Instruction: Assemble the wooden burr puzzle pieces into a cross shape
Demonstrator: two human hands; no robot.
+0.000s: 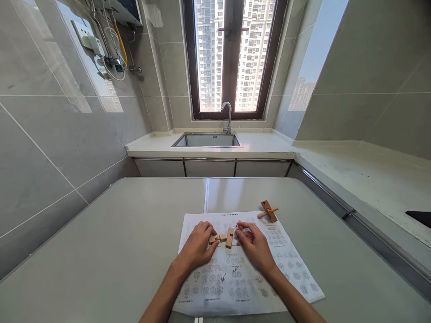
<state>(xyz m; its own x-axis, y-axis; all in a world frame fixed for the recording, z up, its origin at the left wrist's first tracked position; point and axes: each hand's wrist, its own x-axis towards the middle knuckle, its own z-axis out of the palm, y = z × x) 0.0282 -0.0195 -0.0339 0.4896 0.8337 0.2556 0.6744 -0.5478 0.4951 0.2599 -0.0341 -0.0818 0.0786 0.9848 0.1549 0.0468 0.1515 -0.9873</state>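
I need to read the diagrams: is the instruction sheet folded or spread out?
Spread out. The sheet lies flat on the table, printed diagrams showing, its corners visible.

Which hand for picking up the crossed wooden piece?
Right, likely. The right hand sits nearer the crossed wooden piece; the left hand is farther off and holds a small block.

On a white printed instruction sheet (pixel 235 280) spread over the grey table (pixel 101 251), the left hand (pixel 197 246) pinches a short pale notched wooden bar (pixel 218 238). At the bar's three o'clock end stands a wider pale wooden block (pixel 230 237), with the right hand (pixel 255 246) curled just beside it. A brown crossed wooden piece (pixel 268 211) lies at one o'clock of the hands.
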